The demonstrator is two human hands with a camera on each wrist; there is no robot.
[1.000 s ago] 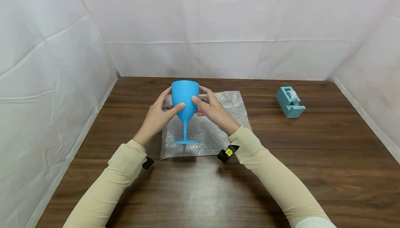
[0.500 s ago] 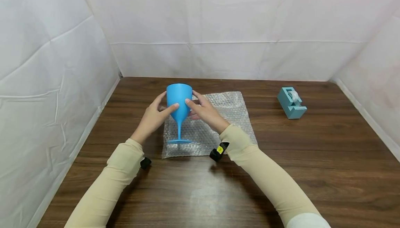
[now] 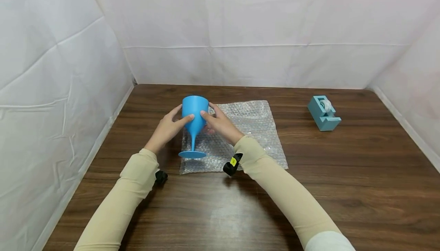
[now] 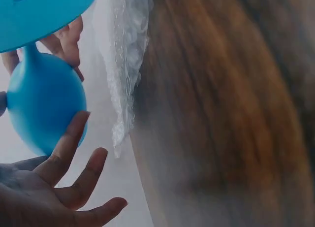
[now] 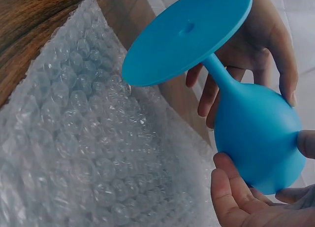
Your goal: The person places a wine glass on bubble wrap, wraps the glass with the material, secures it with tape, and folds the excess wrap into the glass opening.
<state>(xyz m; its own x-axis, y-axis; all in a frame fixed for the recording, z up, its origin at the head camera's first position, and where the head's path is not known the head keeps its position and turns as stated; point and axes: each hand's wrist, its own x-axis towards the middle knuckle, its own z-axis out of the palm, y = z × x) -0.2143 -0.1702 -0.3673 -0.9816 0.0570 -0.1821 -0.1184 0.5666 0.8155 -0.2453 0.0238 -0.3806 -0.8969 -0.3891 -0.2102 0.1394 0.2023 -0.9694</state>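
Note:
A blue goblet (image 3: 194, 114) is held upright between both hands, its round foot (image 3: 191, 154) over the left part of a bubble wrap sheet (image 3: 247, 128). My left hand (image 3: 167, 129) grips the cup from the left, thumb on its near side. From the other side my right hand (image 3: 223, 127) grips it, thumb also in front and fingers behind. In the right wrist view, the goblet (image 5: 258, 133) shows its underside and stem, with fingertips of both hands on the bowl. The left wrist view shows the goblet's bowl (image 4: 47, 101) too, some left fingers spread off it.
A teal tape dispenser (image 3: 324, 113) with a roll of clear tape stands at the right rear of the brown wooden table (image 3: 220, 209). White cloth walls (image 3: 254, 18) rise at the back and on both sides.
Both hands have carried the goblet left and slightly lower, toward the left edge of the bubble wrap. The grip stays the same. The wrap and tape dispenser lie where they were on the table.

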